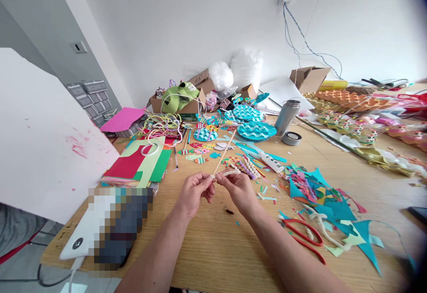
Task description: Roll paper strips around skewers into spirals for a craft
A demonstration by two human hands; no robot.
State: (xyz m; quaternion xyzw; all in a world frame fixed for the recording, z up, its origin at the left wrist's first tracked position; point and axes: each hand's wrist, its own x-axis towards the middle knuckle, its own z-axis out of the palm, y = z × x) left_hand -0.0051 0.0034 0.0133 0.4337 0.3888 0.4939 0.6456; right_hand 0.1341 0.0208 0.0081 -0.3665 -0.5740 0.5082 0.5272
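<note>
Near the middle of the view, my left hand pinches the lower end of a thin wooden stick, which slants up and to the right. Close beside it, my right hand holds a pale fuzzy strip against the stick's lower end. The fingertips of both hands almost touch, and they hide where strip and stick meet. Just beyond the hands lie small paper fish and several twisted, beaded pieces.
Red-handled scissors and teal scraps lie at the right. A glue bottle, a metal flask and blue wavy discs stand farther back. Coloured paper and a white power bank are at the left.
</note>
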